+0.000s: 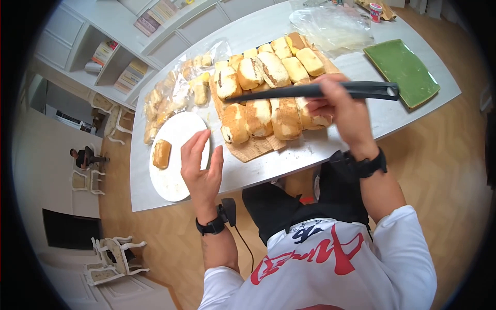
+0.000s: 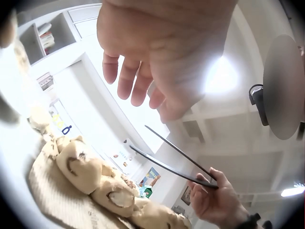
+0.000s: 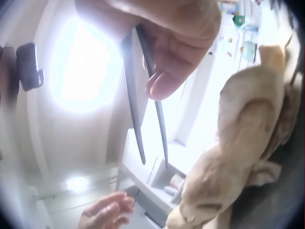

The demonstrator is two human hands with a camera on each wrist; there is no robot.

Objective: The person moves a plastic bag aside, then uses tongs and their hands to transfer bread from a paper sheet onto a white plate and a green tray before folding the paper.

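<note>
My right hand [image 1: 347,111] grips a pair of black tongs [image 1: 279,93] by the handle end. Their two arms stand slightly apart in the right wrist view, with nothing between the tips [image 3: 143,160]. In the head view the tongs pass over rows of filled bread rolls [image 1: 258,118] laid on brown paper [image 1: 253,151]. My left hand [image 1: 200,170], fingers extended, overlaps the right edge of a white oval plate [image 1: 170,188] and holds nothing. One small browned roll [image 1: 161,154] lies on that plate.
Clear plastic bags of bread pieces [image 1: 164,101] lie behind the plate. A green rectangular plate [image 1: 403,72] sits at the right, near crumpled clear plastic [image 1: 336,31] and a small red-and-white cup [image 1: 375,12]. A seated person [image 1: 85,156] is far off at left.
</note>
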